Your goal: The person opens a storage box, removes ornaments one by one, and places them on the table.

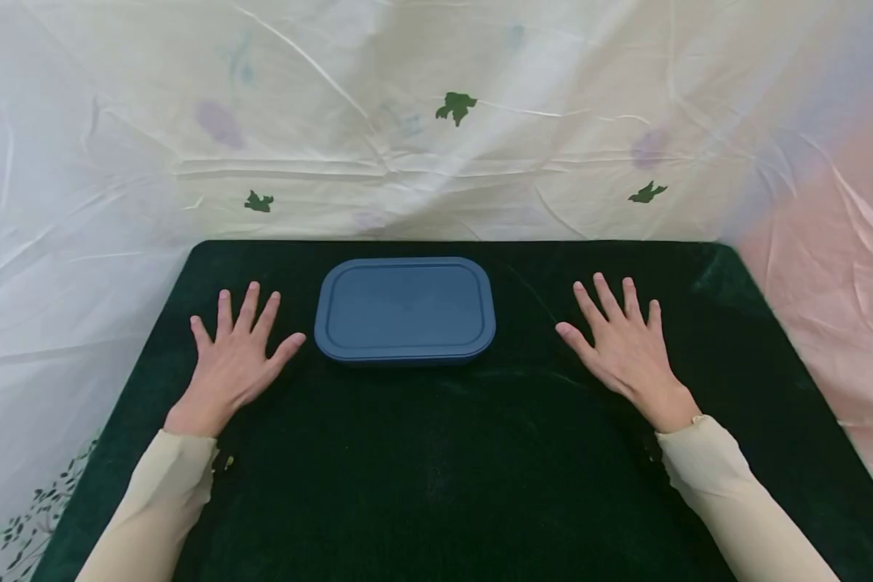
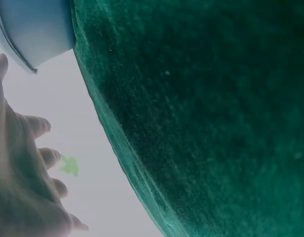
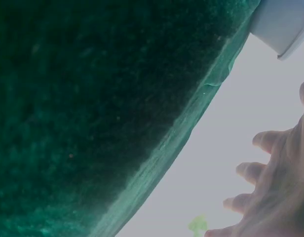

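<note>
A blue rectangular container with a lid point(image 1: 406, 310) sits toward the back of the dark green table. To its left, my left hand point(image 1: 234, 364) is spread with the palm down, its thumb a short way from the container's side. My right hand point(image 1: 629, 352) is likewise spread palm down, farther off on the container's right. Neither hand touches the container or holds anything. In the left wrist view, the container's side wall point(image 2: 36, 29) shows at the top left. The right wrist view catches its wall point(image 3: 280, 24) at the top right corner.
The table is covered in dark green velvety cloth point(image 1: 422, 469). Behind it hangs a pale cloth point(image 1: 553, 65) with green leaf shapes; a white cloth point(image 1: 51, 267) drapes on the left and a pinkish one point(image 1: 837, 267) on the right.
</note>
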{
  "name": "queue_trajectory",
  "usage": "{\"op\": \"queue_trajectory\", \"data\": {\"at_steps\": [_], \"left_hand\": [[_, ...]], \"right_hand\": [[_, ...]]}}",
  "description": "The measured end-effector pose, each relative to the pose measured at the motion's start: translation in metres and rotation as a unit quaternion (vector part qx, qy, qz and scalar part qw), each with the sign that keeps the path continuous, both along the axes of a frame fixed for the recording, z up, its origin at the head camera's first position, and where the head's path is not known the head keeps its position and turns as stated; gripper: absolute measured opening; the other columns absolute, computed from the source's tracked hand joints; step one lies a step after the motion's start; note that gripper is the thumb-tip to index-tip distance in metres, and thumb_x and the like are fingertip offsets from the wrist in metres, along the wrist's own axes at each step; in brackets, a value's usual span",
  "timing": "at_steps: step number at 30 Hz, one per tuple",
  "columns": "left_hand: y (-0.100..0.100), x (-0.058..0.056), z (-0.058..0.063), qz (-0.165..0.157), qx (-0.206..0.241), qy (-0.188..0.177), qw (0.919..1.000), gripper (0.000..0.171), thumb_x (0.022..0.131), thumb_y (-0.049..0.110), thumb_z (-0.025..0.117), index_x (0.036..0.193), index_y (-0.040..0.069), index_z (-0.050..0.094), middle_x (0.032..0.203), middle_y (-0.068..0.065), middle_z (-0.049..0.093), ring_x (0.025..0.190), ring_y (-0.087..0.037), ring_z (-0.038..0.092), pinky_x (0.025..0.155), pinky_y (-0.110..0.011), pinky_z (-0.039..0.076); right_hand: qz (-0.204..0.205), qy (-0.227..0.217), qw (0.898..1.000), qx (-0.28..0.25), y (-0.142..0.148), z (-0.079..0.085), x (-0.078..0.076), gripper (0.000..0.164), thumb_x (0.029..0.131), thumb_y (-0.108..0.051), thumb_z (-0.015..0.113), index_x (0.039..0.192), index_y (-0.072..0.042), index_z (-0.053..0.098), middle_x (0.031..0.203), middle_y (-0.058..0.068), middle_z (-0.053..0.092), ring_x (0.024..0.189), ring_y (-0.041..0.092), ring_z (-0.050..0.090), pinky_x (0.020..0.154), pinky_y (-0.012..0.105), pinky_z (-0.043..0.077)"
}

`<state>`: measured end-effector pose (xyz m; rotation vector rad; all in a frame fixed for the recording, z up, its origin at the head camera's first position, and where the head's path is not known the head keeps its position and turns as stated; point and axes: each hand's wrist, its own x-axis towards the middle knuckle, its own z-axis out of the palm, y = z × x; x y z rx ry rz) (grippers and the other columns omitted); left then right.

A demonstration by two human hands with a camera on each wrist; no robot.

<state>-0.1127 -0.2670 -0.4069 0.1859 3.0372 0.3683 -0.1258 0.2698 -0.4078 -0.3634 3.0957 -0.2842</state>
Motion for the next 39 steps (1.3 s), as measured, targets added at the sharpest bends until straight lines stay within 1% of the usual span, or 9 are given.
{"op": "queue_trajectory", "data": {"at_steps": [5, 10, 21, 28, 32, 35, 39], "left_hand": [[0.0, 0.004, 0.001, 0.006, 0.008, -0.001, 1.0, 0.092, 0.102, 0.072, 0.033, 0.167, 0.011, 0.01, 0.172, -0.018, -0.009, 0.151, -0.048, -0.025, 0.107, -0.081, -0.017], [0.002, 0.006, 0.002, 0.009, 0.017, 0.0, 0.9998, 0.092, 0.102, 0.071, 0.033, 0.167, 0.011, 0.009, 0.172, -0.017, -0.012, 0.151, -0.048, -0.024, 0.108, -0.081, -0.015], [0.016, 0.006, 0.01, 0.002, 0.058, -0.005, 0.9983, 0.09, 0.103, 0.07, 0.03, 0.168, 0.013, 0.004, 0.172, -0.013, -0.014, 0.152, -0.049, -0.023, 0.109, -0.082, -0.01], [0.028, 0.005, 0.012, 0.002, 0.082, -0.006, 0.9966, 0.089, 0.104, 0.069, 0.029, 0.167, 0.011, 0.006, 0.173, -0.014, -0.009, 0.153, -0.05, -0.018, 0.11, -0.082, -0.009], [0.034, 0.005, 0.012, 0.004, 0.099, -0.001, 0.9951, 0.088, 0.105, 0.068, 0.029, 0.168, 0.011, 0.007, 0.173, -0.015, -0.006, 0.154, -0.051, -0.013, 0.112, -0.081, -0.005], [0.038, 0.004, 0.012, 0.006, 0.114, 0.001, 0.9935, 0.088, 0.105, 0.068, 0.03, 0.168, 0.011, 0.006, 0.173, -0.017, -0.002, 0.154, -0.051, -0.009, 0.113, -0.081, -0.002], [0.044, 0.002, 0.013, 0.008, 0.132, -0.002, 0.9912, 0.088, 0.105, 0.067, 0.032, 0.167, 0.01, 0.006, 0.173, -0.019, 0.003, 0.155, -0.05, -0.004, 0.115, -0.079, 0.001]], "right_hand": [[0.0, 0.002, 1.0, -0.008, -0.003, 0.001, 0.002, 0.083, 0.104, -0.069, 0.033, 0.168, -0.019, 0.015, 0.174, 0.01, -0.001, 0.156, 0.045, -0.013, 0.114, 0.08, -0.001], [0.001, 0.009, 1.0, -0.019, -0.008, 0.002, 0.004, 0.083, 0.104, -0.068, 0.034, 0.168, -0.018, 0.017, 0.174, 0.01, 0.0, 0.156, 0.044, -0.012, 0.115, 0.079, -0.001], [0.011, 0.007, 0.998, -0.061, -0.028, 0.008, 0.007, 0.079, 0.105, -0.066, 0.033, 0.168, -0.022, 0.014, 0.174, 0.006, -0.001, 0.157, 0.043, -0.01, 0.116, 0.077, 0.0], [0.017, 0.0, 0.997, -0.08, -0.042, 0.009, 0.009, 0.077, 0.106, -0.066, 0.032, 0.168, -0.025, 0.011, 0.174, 0.004, -0.002, 0.157, 0.043, -0.008, 0.116, 0.077, 0.002], [0.019, -0.006, 0.996, -0.089, -0.05, 0.009, 0.009, 0.078, 0.106, -0.067, 0.029, 0.168, -0.024, 0.012, 0.174, 0.005, 0.0, 0.157, 0.044, -0.006, 0.117, 0.077, 0.005], [0.019, -0.016, 0.994, -0.106, -0.057, 0.008, 0.009, 0.078, 0.106, -0.067, 0.028, 0.168, -0.022, 0.013, 0.174, 0.007, 0.002, 0.157, 0.045, -0.005, 0.118, 0.075, 0.005], [0.019, -0.028, 0.991, -0.127, -0.065, 0.007, 0.008, 0.079, 0.106, -0.068, 0.028, 0.168, -0.022, 0.014, 0.174, 0.012, 0.007, 0.156, 0.049, 0.001, 0.121, 0.071, 0.007]]}}
